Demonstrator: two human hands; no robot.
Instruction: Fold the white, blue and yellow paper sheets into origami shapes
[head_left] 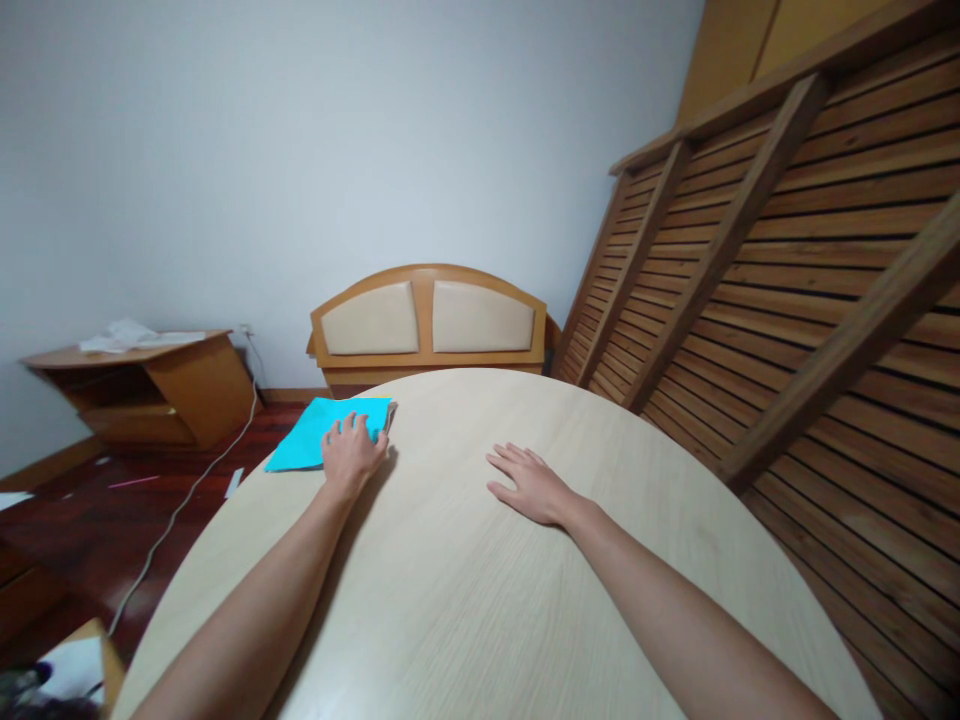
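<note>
Left hand (352, 452), left of centre frame: laid palm down on the near edge of a blue sheet of paper (315, 435), fingers slightly curled over it; grip not discernible, hand merely pressed on top. Blue sheet of paper: at the far left rim of the round table (465, 600), overhanging the edge. Right hand (529, 482), centre frame: flat on bare tabletop, fingers straight and spread, nothing held, well apart from the paper. Behind, centre: padded headboard (429, 320). Upper left: low wooden cabinet (150, 390). Right: slatted wooden frame (787, 280) leaned against the wall. Lower left: white cable (187, 500) across the dark floor.
</note>
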